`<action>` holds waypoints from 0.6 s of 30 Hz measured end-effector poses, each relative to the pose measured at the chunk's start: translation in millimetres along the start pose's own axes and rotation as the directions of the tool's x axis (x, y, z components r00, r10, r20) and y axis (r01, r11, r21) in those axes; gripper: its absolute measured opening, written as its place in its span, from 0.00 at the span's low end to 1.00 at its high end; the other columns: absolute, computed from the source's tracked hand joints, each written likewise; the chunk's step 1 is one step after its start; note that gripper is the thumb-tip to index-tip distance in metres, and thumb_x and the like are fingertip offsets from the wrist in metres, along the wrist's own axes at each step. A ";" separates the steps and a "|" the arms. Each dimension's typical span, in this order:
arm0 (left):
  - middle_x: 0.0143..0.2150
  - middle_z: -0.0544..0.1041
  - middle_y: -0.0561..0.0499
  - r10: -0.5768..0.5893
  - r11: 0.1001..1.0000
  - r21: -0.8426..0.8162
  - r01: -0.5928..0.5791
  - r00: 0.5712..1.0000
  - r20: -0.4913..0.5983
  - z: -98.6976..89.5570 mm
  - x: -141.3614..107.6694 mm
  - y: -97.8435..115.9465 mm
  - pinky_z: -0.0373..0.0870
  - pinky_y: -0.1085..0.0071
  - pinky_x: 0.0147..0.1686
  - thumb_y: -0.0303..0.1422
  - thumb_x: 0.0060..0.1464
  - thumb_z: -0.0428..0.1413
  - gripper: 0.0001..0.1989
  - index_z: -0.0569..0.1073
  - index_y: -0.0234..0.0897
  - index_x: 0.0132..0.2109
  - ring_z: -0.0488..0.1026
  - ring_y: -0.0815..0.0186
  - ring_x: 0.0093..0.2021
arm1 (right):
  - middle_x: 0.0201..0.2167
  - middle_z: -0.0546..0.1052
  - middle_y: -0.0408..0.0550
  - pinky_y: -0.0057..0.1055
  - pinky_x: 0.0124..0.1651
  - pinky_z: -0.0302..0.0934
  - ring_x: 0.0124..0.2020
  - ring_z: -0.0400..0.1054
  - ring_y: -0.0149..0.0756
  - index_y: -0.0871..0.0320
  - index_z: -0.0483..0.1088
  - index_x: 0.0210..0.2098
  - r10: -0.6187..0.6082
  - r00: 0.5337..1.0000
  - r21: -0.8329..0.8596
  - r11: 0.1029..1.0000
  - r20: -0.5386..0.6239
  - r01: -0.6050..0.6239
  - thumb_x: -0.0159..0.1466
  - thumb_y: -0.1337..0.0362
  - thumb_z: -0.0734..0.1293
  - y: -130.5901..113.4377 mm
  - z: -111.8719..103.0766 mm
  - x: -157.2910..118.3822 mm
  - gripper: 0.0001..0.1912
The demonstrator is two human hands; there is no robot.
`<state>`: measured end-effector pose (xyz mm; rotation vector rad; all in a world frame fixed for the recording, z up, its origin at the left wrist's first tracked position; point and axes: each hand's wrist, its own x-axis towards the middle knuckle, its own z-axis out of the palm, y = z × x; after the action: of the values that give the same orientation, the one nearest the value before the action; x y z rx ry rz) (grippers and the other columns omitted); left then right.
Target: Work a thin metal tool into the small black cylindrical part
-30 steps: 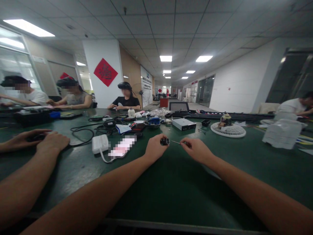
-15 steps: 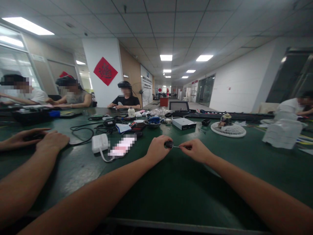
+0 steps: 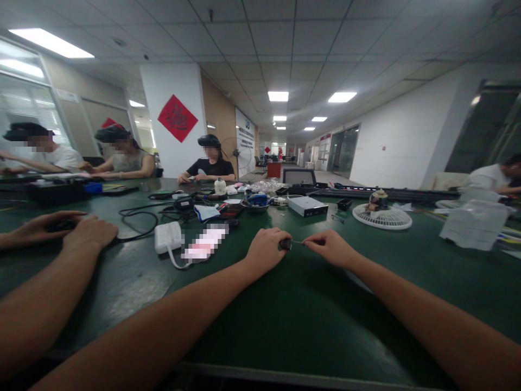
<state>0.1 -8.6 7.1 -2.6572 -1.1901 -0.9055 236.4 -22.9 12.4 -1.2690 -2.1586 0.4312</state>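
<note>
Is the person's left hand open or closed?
Closed: the left hand curls around a small black cylindrical part, while a thin metal pin runs from it to the right hand.

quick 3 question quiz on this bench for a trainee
1. Which hand holds the small dark cylindrical part?
2. True or false: the white power adapter lies to the left of the silver box.
3. Fill in the blank: the thin metal pin is pinched in the ___ hand.

Key:
1. Left hand
2. True
3. Right hand
</note>
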 end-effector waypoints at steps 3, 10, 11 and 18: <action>0.45 0.79 0.51 0.017 1.000 0.018 -0.018 1.000 0.018 1.4 0.1 1.2 0.65 0.63 0.46 0.29 0.54 0.60 0.13 0.78 0.44 0.47 0.75 0.59 0.47 | 0.28 0.81 0.45 0.30 0.31 0.57 0.27 0.69 0.36 0.57 0.83 0.40 0.042 0.997 -0.053 0.998 0.060 -0.039 0.64 0.58 0.65 -3.8 1.1 -0.9 0.16; 0.47 0.78 0.50 0.055 0.998 0.044 -0.055 0.998 -0.017 1.0 -0.1 2.6 0.65 0.63 0.45 0.30 0.57 0.58 0.15 0.77 0.44 0.51 0.74 0.60 0.46 | 0.30 0.80 0.45 0.29 0.31 0.57 0.29 0.69 0.34 0.59 0.81 0.40 0.004 1.000 0.022 1.000 0.009 -0.005 0.66 0.57 0.63 -9.0 1.0 0.0 0.16; 0.47 0.78 0.50 0.053 0.997 0.048 -0.052 0.999 -0.015 1.2 -0.2 2.8 0.65 0.63 0.45 0.30 0.57 0.58 0.15 0.77 0.44 0.51 0.74 0.60 0.46 | 0.28 0.80 0.45 0.29 0.31 0.56 0.28 0.69 0.34 0.58 0.81 0.39 0.018 1.000 -0.031 0.999 0.003 -0.018 0.66 0.57 0.63 -9.5 0.7 0.3 0.16; 0.48 0.78 0.50 -0.061 0.998 0.026 0.061 0.998 0.003 5.4 0.4 0.6 0.67 0.63 0.47 0.30 0.55 0.60 0.16 0.76 0.43 0.51 0.75 0.59 0.48 | 0.20 0.74 0.45 0.31 0.26 0.46 0.23 0.64 0.33 0.56 0.69 0.22 0.084 0.994 -0.395 0.913 -0.066 -0.103 0.66 0.52 0.63 -10.1 -1.7 1.0 0.21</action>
<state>3.4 -7.1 2.9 -2.6177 -1.2808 -0.8881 230.2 -27.0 19.6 -1.5882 -2.2220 -0.0100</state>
